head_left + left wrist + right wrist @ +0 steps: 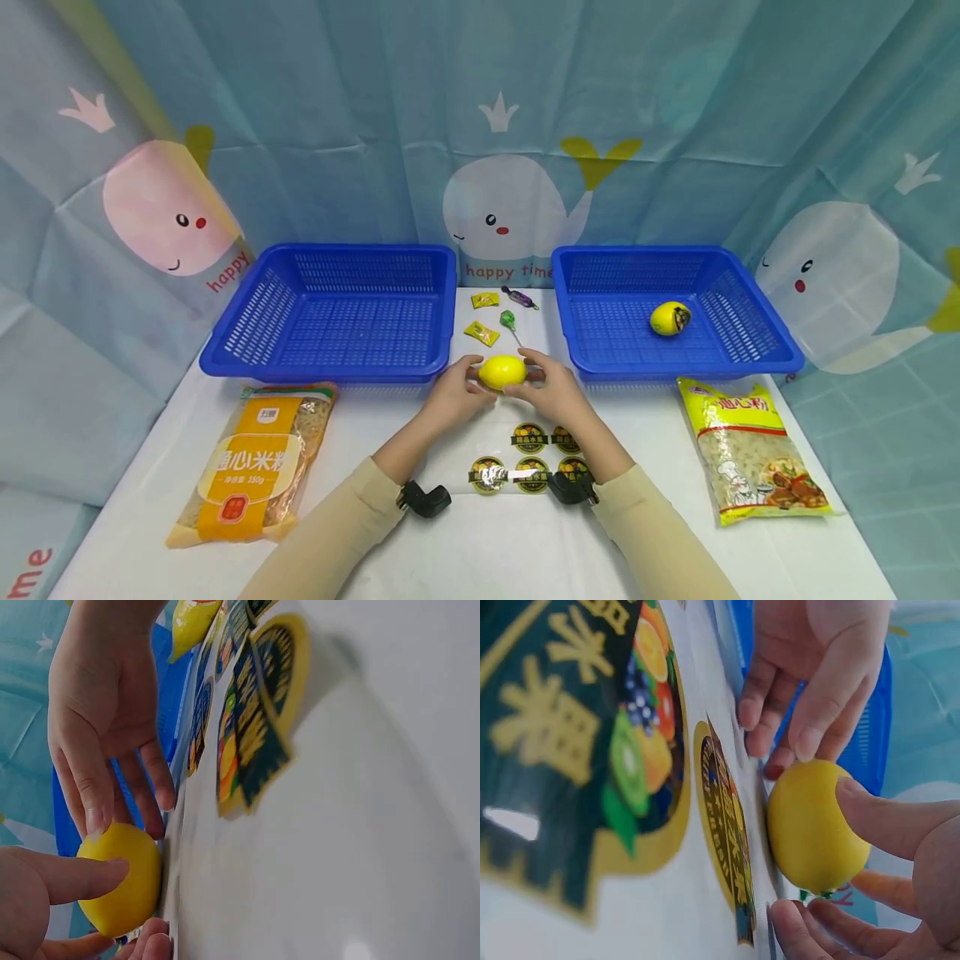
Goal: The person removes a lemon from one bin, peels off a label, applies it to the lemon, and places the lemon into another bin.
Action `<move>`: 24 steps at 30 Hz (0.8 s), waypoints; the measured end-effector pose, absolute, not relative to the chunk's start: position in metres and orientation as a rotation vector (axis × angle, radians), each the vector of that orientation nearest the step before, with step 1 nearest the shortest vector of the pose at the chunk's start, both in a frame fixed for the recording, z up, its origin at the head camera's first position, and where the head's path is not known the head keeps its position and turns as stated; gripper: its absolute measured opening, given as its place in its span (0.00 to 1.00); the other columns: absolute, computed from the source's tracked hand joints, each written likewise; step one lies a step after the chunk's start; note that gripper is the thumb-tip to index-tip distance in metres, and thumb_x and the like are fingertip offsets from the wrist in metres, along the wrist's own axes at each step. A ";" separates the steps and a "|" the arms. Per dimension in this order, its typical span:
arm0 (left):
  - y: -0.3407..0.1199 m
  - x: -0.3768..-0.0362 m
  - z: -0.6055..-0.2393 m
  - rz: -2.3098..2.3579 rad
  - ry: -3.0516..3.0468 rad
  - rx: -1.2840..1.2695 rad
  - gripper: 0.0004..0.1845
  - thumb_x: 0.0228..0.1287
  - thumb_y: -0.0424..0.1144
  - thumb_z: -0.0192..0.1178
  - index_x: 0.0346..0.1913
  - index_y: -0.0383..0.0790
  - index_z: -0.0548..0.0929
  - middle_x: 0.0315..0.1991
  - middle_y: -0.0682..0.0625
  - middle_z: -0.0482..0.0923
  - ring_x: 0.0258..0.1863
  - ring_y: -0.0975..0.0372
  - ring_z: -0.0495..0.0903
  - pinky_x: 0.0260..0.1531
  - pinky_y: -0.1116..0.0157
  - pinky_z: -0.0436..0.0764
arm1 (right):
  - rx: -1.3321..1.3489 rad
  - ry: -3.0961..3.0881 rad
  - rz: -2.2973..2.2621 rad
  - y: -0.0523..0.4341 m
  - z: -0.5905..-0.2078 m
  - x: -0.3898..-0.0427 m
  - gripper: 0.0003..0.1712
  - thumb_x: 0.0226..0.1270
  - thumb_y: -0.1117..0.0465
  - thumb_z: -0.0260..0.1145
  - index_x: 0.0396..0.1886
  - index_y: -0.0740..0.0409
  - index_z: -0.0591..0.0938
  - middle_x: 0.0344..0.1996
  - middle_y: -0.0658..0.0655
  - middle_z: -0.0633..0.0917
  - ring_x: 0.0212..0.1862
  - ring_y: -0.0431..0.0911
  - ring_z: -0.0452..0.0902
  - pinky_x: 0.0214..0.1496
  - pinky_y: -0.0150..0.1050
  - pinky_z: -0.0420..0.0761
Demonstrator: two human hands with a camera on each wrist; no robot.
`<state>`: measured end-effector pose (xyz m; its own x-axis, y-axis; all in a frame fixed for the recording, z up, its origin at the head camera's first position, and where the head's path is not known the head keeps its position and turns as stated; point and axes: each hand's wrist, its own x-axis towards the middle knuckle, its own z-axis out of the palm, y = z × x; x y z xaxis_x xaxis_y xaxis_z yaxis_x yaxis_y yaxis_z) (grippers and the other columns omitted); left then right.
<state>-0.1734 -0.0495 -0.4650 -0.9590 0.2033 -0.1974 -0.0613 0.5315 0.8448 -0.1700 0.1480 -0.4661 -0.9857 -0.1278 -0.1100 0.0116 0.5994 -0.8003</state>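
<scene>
A yellow lemon rests on the white table between the two blue baskets. Both of my hands are on it. My left hand pinches its left end between thumb and fingers. My right hand grips its right end the same way. In the left wrist view the lemon sits on the tabletop with fingertips above and below it. The right wrist view shows the lemon held from both sides. A second lemon with a dark round sticker lies in the right basket.
The left basket holds nothing. A clear sheet of round fruit stickers lies just in front of my hands. Small wrapped candies and a lollipop lie between the baskets. Noodle packs lie at the left and right.
</scene>
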 end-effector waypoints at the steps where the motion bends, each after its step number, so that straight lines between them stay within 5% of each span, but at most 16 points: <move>1: -0.050 -0.172 -0.465 1.395 2.500 0.125 0.38 0.57 0.35 0.73 0.71 0.38 0.69 0.58 0.39 0.80 0.42 0.57 0.84 0.40 0.63 0.85 | -0.084 2.663 -1.334 0.148 -0.466 -0.169 0.44 0.59 0.51 0.78 0.74 0.52 0.70 0.67 0.62 0.77 0.61 0.57 0.80 0.61 0.53 0.81; 9: -0.059 -0.151 -0.461 1.347 2.589 0.148 0.38 0.57 0.36 0.74 0.70 0.39 0.71 0.54 0.41 0.80 0.43 0.56 0.83 0.45 0.59 0.85 | 0.008 2.690 -1.271 0.154 -0.465 -0.154 0.48 0.57 0.47 0.79 0.74 0.54 0.68 0.57 0.56 0.83 0.53 0.50 0.81 0.57 0.50 0.82; 17: -0.072 -0.135 -0.460 1.331 2.622 0.174 0.30 0.55 0.37 0.75 0.62 0.38 0.79 0.47 0.44 0.83 0.41 0.56 0.83 0.44 0.58 0.84 | -0.212 2.706 -0.949 0.163 -0.467 -0.137 0.23 0.49 0.44 0.83 0.37 0.51 0.85 0.31 0.49 0.80 0.35 0.44 0.72 0.41 0.40 0.74; 24: -0.074 -0.126 -0.454 1.313 2.669 0.316 0.19 0.57 0.36 0.73 0.52 0.36 0.85 0.37 0.47 0.84 0.35 0.60 0.81 0.40 0.64 0.82 | -0.345 2.652 -0.928 0.163 -0.463 -0.137 0.18 0.51 0.49 0.82 0.28 0.46 0.79 0.28 0.46 0.79 0.34 0.42 0.72 0.39 0.38 0.73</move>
